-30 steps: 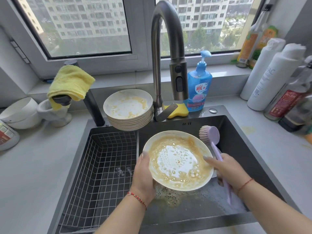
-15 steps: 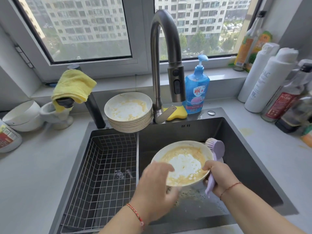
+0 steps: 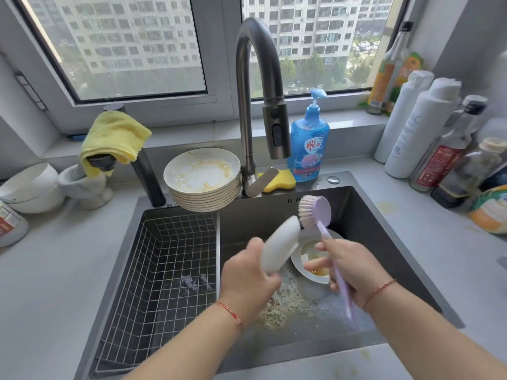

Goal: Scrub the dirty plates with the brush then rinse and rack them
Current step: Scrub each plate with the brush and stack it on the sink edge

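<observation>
Fingers [image 3: 270, 275] of the left hand [image 3: 247, 272] clamped the plate [image 3: 281, 248], tipped back-outward, its long axis rising toward the brush [image 3: 315, 209]; right hand [image 3: 354, 270] gripped that handle, bristles just beyond the plate's upper rim.

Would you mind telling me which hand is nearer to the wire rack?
Left. The left hand holds a plate just right of the wire rack; the right hand, gripping the brush, is farther right.

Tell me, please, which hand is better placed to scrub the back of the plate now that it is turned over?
The right hand: it grips the brush, bristles beside the plate. The left hand holds that plate tilted, underside up.
</observation>
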{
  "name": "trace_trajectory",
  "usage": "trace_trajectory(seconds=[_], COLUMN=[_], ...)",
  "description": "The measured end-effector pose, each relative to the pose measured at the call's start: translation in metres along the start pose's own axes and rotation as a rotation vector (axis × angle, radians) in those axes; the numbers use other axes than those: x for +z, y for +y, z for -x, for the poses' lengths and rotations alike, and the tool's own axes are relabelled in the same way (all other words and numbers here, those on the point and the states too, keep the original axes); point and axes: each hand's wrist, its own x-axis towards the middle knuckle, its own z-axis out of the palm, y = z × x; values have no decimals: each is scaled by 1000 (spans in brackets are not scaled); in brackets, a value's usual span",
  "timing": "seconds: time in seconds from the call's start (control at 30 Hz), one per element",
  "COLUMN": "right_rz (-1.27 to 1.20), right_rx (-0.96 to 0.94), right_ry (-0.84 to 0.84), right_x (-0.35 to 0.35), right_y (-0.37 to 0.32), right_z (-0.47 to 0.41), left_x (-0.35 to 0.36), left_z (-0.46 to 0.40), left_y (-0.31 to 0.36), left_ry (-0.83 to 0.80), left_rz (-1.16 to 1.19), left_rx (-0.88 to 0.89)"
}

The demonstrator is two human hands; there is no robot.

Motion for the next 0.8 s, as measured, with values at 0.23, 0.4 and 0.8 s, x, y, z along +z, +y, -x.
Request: trace_trajectory(seconds=[0.23,0.4,0.8], right_rz=[258,731,722], right_rx=[-307,-516,-511], right_ry=[-79,-192,-185], right_x=[1,23,17], right_y=[0,-1,-21], right_z=[22,58,60], left_x=[-27,-24,-41], left_z=[-11,-14,-6], left_y=[-8,-11,-11], left_ry=[-55,-65,-93], left_rz=[330,429,282], left_rx=[-203,-286,-233])
